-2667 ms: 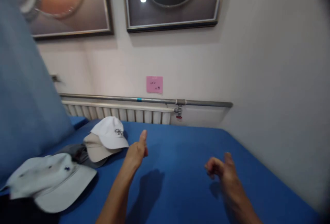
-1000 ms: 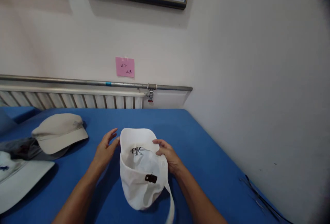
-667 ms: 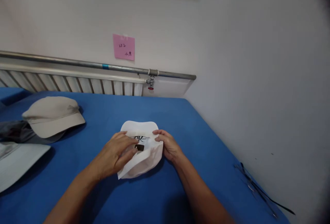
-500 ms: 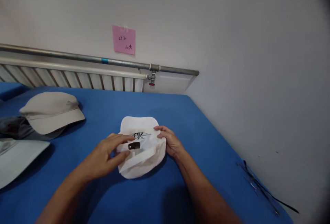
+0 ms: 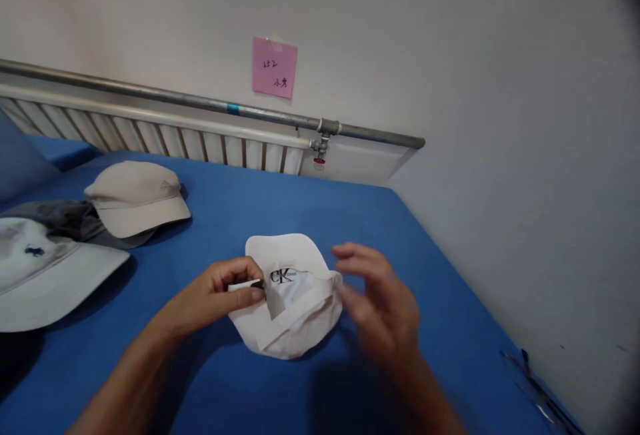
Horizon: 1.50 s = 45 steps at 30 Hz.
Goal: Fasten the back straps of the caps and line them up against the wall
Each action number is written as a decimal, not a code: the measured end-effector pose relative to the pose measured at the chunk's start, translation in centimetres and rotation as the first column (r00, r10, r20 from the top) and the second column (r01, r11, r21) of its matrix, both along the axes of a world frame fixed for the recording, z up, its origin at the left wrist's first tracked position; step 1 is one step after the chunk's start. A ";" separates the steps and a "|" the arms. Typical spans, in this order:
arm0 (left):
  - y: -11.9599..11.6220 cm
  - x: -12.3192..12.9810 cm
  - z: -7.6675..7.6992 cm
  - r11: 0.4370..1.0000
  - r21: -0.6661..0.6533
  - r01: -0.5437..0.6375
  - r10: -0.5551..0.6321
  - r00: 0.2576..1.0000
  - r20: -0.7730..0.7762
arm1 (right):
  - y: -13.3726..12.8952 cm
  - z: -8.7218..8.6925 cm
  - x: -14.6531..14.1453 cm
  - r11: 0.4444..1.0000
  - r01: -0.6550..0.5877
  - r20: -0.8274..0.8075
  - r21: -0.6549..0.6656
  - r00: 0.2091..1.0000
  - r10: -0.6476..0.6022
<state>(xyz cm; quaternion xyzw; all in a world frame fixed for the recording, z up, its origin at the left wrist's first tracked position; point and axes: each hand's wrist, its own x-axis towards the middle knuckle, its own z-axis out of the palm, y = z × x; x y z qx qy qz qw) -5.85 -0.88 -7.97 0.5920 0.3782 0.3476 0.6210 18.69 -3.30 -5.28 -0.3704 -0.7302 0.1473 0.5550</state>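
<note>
A white baseball cap (image 5: 305, 328) with dark "CK" lettering lies on the blue surface in front of me, its brim pointing away. Pinched between thumb and fingers, the cap's strap end with a small dark clasp (image 5: 258, 285) is in my left hand (image 5: 220, 295); the fingers partly cover the clasp. My right hand (image 5: 383, 301) hovers just to the right of the cap, slightly blurred by motion, its fingers apart and nothing in them.
To the left lie a beige cap (image 5: 135, 188), a grey cap (image 5: 75, 218) partly under it, and a white cap with a dark logo (image 5: 55, 281). Eyeglasses (image 5: 540, 395) rest near the right edge. Behind are a radiator (image 5: 165, 135), a pipe and a pink note (image 5: 274, 67).
My left fingers have closed on the strap end with the dark clasp. My right hand has let go of the cap and moved right. The view has turned left.
</note>
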 end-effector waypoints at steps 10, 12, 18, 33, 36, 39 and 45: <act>0.3 0.0 -0.7 0.999 -0.032 0.006 -0.007 1.000 -0.005 | -1.0 -0.7 -2.1 0.978 -0.196 0.606 -0.077 0.770 0.202; 0.4 0.0 -0.6 0.999 -0.036 -0.007 0.007 1.000 0.003 | -1.0 -0.9 -1.7 0.962 -0.221 0.515 -0.161 0.813 0.273; 0.5 0.0 -0.5 0.999 -0.017 -0.028 0.028 1.000 0.008 | 0.1 -1.7 -1.0 0.702 -0.366 -0.175 -0.611 0.927 0.331; 0.8 -0.1 -1.9 0.982 -0.173 0.070 -0.036 0.981 0.191 | 0.7 -3.0 -2.5 0.534 -0.450 -0.414 -0.716 0.889 0.194; 1.1 -0.1 -2.1 0.977 -0.202 0.070 -0.021 0.972 0.233 | 0.7 -3.4 -2.7 0.536 -0.469 -0.439 -0.702 0.877 0.193; 1.1 -0.1 -2.1 0.973 -0.217 0.079 -0.010 0.954 0.300 | 1.2 -4.2 -2.8 0.564 -0.480 -0.559 -0.672 0.828 0.038; 1.1 -0.4 -2.2 0.983 -0.166 0.080 -0.036 0.967 0.254 | 2.0 -5.2 -2.9 0.651 -0.452 -0.657 -0.610 0.747 -0.097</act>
